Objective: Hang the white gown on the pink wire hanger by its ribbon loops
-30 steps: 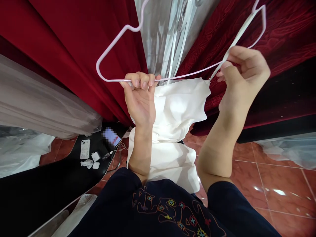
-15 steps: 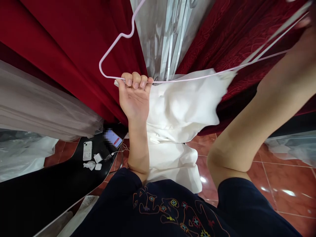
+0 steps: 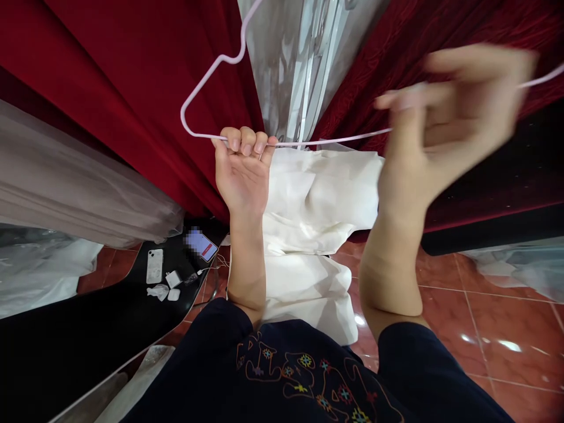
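My left hand point(image 3: 244, 167) is wrapped round the bottom bar of a thin pale-pink clothes hanger point(image 3: 335, 141), palm toward me, near the hanger's left corner. Below the bar hangs a white garment point(image 3: 317, 182), its upper edge beside my left fingers; whether they also grip the cloth is hidden. My right hand point(image 3: 458, 111) is raised in front of the hanger's right part and smeared by motion. Its fingers look bent and apart, with no item visible in them. Behind it, part of the bar is covered.
Dark red curtains point(image 3: 132, 76) flank a clear, shiny hanging sheet point(image 3: 286, 64). At left, a black bench point(image 3: 88, 341) bears a lit phone point(image 3: 201, 244), a white phone point(image 3: 154, 266), a charger point(image 3: 173, 279) and crumpled tissue point(image 3: 157, 292). Reddish tiles point(image 3: 453, 311) cover the floor.
My right hand has swept in from the upper right edge, down and to the left. The garment's stretched right side and strap have dropped. My left hand has barely moved.
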`<state>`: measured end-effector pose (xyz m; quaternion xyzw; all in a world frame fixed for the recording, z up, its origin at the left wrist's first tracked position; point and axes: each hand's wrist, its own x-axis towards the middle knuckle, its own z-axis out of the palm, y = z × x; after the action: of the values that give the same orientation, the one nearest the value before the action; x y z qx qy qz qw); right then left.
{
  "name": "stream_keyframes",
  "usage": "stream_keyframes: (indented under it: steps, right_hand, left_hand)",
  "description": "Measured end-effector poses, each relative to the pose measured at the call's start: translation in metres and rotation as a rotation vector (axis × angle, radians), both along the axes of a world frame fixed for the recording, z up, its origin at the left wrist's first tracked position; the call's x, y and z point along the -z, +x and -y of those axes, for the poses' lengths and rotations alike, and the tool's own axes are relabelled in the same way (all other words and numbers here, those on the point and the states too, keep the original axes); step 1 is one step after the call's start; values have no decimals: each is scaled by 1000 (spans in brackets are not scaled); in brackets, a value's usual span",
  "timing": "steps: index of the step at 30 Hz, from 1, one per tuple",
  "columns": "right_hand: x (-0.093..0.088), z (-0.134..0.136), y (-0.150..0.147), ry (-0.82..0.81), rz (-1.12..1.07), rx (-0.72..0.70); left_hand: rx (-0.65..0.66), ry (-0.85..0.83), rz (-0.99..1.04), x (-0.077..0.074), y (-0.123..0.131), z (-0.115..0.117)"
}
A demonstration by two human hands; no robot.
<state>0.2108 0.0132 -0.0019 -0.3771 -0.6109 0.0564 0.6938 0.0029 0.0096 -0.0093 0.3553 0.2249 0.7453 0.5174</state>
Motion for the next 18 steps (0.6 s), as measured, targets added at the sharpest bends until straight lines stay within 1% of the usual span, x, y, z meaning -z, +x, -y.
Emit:
stream_keyframes:
  steps: [1,2,4,5,7,8,11,14,18]
  right_hand:
    - [5,-3,-12,1,45,-85]
    - [11,-6,-22,-47,22,-102]
    - [20,-12,-33,-95,13,-106]
    - [23,-13,-34,-101,1,-81]
    - [26,-13,-32,-74,-8,-36]
    - [26,-13,-30,-59,-12,-22]
    - [23,-8,-27,-44,-23,-22]
    - [21,-3,-29,-73,-10,-19]
    - [23,-3,-27,-86,26,22]
  left_hand:
    - [-20,10,-13,0,1,1]
    - [-37,21,-26,0,2,3]
    - [-39,37,-57,-1,3,9]
    - [-19,37,-78,-1,3,12]
    - [15,20,-140,-3,1,19]
    - [12,4,-185,-4,-1,23]
    - [-81,-45,-330,-9,-12,33]
    - [-201,-72,-492,-15,-30,40]
    - [-349,-21,-687,-24,-58,45]
